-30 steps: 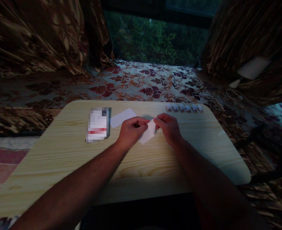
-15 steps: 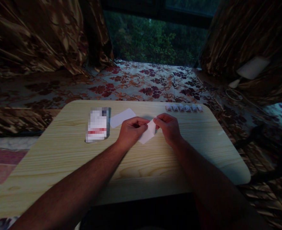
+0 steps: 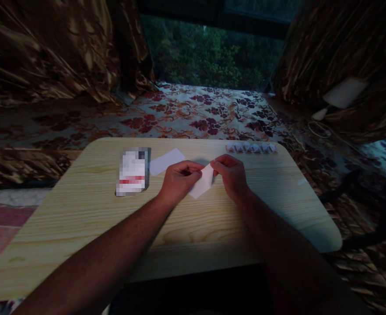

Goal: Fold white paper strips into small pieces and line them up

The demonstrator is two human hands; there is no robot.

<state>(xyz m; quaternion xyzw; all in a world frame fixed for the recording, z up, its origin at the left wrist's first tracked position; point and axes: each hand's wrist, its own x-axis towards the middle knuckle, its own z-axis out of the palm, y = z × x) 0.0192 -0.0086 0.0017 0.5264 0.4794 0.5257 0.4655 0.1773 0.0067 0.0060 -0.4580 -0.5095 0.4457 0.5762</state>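
A piece of white paper (image 3: 202, 186) with folded, angled edges is held between my two hands over the middle of the table. My left hand (image 3: 180, 176) pinches its left side between thumb and fingers. At its upper right corner, my right hand (image 3: 229, 171) grips it with thumb and forefinger. The lower end of the paper points down toward me. Behind my left hand lies a flat white paper strip (image 3: 166, 162). Several small folded paper pieces (image 3: 251, 148) stand in a row at the table's far right.
The pale wood-grain table (image 3: 114, 236) has rounded corners. On its left lies a blurred white item with a red band (image 3: 132, 173). Beyond the far edge is a flower-patterned cloth (image 3: 206, 109) below a window. A white lamp (image 3: 345, 92) stands at the right.
Both hands stay almost in place, still gripping the paper. The view has shifted very slightly; nothing else visibly differs.
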